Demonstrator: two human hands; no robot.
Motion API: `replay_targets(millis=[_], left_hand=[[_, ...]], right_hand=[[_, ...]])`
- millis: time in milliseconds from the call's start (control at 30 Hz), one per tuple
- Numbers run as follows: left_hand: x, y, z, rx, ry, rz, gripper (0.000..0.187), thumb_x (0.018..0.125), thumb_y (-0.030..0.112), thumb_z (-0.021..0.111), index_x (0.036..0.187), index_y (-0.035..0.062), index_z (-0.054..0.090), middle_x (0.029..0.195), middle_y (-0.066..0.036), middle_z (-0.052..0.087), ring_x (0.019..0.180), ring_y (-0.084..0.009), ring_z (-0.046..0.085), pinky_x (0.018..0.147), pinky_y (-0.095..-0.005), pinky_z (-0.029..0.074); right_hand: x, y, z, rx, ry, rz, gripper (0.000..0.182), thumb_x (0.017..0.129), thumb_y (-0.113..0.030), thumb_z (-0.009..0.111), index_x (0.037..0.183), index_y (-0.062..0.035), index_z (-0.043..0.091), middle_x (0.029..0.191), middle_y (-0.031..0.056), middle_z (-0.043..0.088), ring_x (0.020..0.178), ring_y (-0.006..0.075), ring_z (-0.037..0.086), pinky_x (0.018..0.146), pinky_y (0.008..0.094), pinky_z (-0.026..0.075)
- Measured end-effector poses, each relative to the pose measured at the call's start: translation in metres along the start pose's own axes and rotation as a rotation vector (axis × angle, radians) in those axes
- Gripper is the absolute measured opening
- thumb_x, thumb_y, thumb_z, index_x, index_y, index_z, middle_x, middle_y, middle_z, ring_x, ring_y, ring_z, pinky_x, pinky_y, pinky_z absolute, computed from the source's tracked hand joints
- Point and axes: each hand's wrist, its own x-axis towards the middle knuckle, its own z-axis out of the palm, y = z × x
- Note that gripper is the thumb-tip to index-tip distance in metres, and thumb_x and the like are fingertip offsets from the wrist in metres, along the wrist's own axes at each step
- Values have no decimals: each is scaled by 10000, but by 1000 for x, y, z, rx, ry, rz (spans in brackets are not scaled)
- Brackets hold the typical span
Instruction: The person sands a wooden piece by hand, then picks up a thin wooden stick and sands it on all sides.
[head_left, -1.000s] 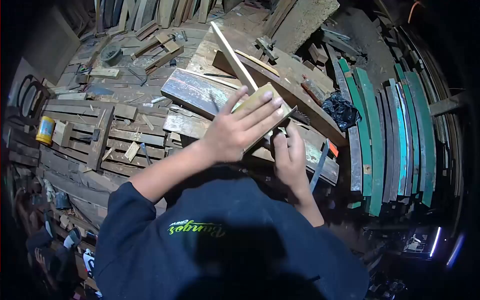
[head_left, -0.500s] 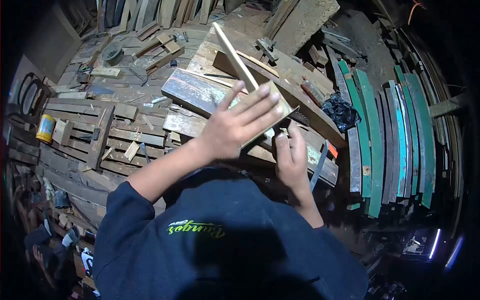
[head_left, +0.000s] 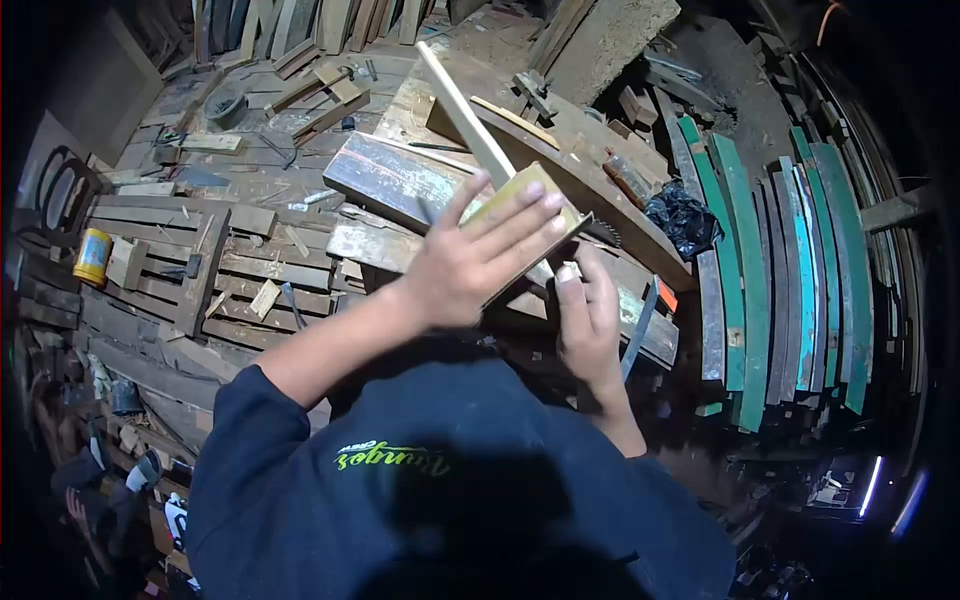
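Observation:
My left hand (head_left: 475, 255) lies with its fingers stretched over a yellowish flat wooden piece (head_left: 500, 200), thumb standing apart from it. The piece is tilted, with a dark edge facing me. A long pale wooden strip (head_left: 465, 110) runs from the far side of the bench up to it. My right hand (head_left: 590, 325) is closed, thumb and fingers pinched around a small pale wood end (head_left: 570, 268) just below the flat piece. Whether this end belongs to the long strip is hidden. A toothed blade edge (head_left: 605, 232) shows just beyond my right fingers.
Boards form the bench, including a worn plank (head_left: 400, 180). On its right are a black plastic bag (head_left: 683, 215), a bottle (head_left: 627, 180) and a blue-grey metal strip (head_left: 640, 330). Green boards (head_left: 745, 290) lie further right. A yellow can (head_left: 92, 257) stands left. Another person's hand (head_left: 77, 507) shows lower left.
The pale wood end now shows at my right thumb. The right hand has shifted slightly, and the long strip's far end has moved a little to the left.

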Motion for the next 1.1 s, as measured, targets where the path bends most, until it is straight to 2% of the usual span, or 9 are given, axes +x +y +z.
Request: replay_targets(millis=[167, 300, 567, 700, 767, 900, 1033, 1067, 1100], left_hand=[[8, -28, 6, -70, 231, -180, 417, 946, 156, 456, 1330, 25, 550, 1374, -152, 545, 1351, -289, 449, 1173, -505, 182], [-1, -10, -5, 49, -44, 36, 458, 890, 141, 468, 1329, 60, 569, 1405, -132, 529, 1374, -237, 432, 1176, -482, 199], [-8, 3, -3, -48, -51, -3, 456, 940, 208, 510, 1368, 54, 533, 1442, -135, 487, 1380, -260, 416, 1176, -468, 206], [-4, -62, 0, 19, 183, -350, 474, 933, 287, 538, 1294, -18, 551, 1294, -251, 570, 1310, -350, 474, 1150, -518, 226], [-9, -39, 8, -147, 227, -314, 480, 928, 284, 539, 1309, -9, 547, 1334, -221, 554, 1329, -345, 456, 1149, -512, 229], [-14, 0, 0, -24, -65, 25, 501, 931, 301, 521, 1364, 49, 524, 1433, -152, 490, 1382, -285, 409, 1167, -481, 211], [-18, -72, 9, 7, 342, -442, 427, 958, 329, 538, 1273, 43, 583, 1284, -207, 589, 1216, -390, 522, 1127, -510, 251], [-50, -107, 24, 81, 182, -598, 506, 993, 428, 463, 1157, -20, 629, 1221, -251, 602, 1181, -413, 523, 1103, -461, 291], [-36, -100, -12, -365, -99, -1216, 641, 1023, 506, 333, 1069, -43, 661, 1177, -284, 610, 1235, -390, 489, 1088, -410, 317]], right_hand=[[-5, -5, 3, 2, -34, -3, 197, 979, -102, 457, 1118, 20, 525, 775, 17, 469, 689, 65, 408, 603, 244, 363], [-6, 7, 7, 31, 56, -95, 249, 1007, -164, 457, 1172, 5, 537, 672, -75, 417, 582, 12, 340, 517, 200, 248], [-4, 13, 9, 127, 103, -167, 192, 986, -114, 453, 1102, 7, 545, 699, -18, 425, 612, 55, 374, 545, 242, 316], [-11, 5, 2, -20, -61, 76, 208, 970, -108, 460, 1107, 26, 542, 759, 37, 514, 678, 79, 443, 616, 246, 390], [-12, 8, 6, -17, -54, -34, 199, 995, -119, 456, 1126, 6, 540, 732, -39, 451, 614, 18, 371, 532, 205, 278], [-6, 6, 7, 104, -14, -76, 205, 987, -131, 471, 1105, 21, 541, 808, 38, 529, 727, 68, 455, 631, 252, 402], [-10, 24, -17, 102, -105, 114, 222, 976, -123, 487, 1132, 24, 545, 854, 51, 565, 736, 93, 499, 666, 242, 417], [-11, 24, -21, -23, -138, 86, 225, 966, -121, 493, 1130, 20, 554, 856, 64, 574, 753, 102, 510, 678, 245, 422], [-10, 24, -25, -149, -163, 57, 230, 955, -119, 498, 1128, 17, 564, 858, 76, 584, 770, 111, 520, 690, 248, 427]])
